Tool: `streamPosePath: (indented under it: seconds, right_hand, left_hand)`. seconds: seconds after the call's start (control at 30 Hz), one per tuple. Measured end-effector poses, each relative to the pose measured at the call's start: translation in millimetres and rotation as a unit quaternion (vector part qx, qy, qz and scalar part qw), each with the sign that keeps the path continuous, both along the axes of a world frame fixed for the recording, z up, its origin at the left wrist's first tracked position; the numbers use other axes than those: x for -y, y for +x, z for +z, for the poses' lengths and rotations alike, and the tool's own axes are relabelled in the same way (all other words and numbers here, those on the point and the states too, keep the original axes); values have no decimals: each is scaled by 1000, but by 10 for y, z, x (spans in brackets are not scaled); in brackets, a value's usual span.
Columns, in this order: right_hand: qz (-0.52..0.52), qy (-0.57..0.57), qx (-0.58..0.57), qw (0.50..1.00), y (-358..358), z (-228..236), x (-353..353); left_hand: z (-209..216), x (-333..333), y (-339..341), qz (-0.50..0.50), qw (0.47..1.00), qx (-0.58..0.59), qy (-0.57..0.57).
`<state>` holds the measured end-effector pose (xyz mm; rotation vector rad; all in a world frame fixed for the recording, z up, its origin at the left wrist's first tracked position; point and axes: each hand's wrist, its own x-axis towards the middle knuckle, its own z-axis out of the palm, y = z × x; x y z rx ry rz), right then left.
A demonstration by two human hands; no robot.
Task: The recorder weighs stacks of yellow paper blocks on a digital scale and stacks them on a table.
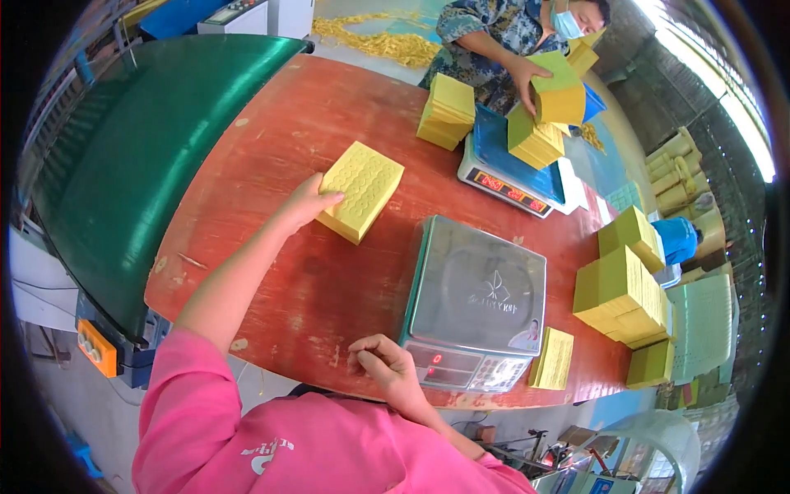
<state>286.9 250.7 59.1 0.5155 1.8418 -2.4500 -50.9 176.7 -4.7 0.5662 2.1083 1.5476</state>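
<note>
A thick stack of yellow paper [360, 191] with rows of embossed rings sits on the red table, left of the middle. My left hand [314, 202] grips its near left side, thumb on top and the other fingers mostly hidden behind the edge. My right hand [383, 367] hovers at the table's near edge with its fingers curled in, and nothing shows in them. Just right of that hand stands a digital scale [477, 284] with a grey metal pan, nothing on the pan, and a lit red display.
Across the red table [284, 115], a masked co-worker [485, 41] handles yellow stacks on a second scale [510, 177] with a blue pan. A yellow stack [447, 111] stands beside it. More stacks [621, 288] are piled right. A green conveyor belt [156, 148] borders the left side.
</note>
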Motion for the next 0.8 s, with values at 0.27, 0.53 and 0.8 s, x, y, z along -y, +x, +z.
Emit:
streamPosePath:
  seconds: [0.27, 0.53, 0.8]
  right_hand:
    - [-37, 23, -38, 998, -48, -105, 52]
    - [-91, 38, -56, 994, 415, -204, -256]
    - [-137, 48, -29, 989, 902, -219, -298]
  left_hand:
    - [-59, -129, -31, 48, 935, -346, -53]
    - [166, -592, 1049, -38, 753, -538, -376]
    - [138, -652, 53, -79, 716, -585, -372]
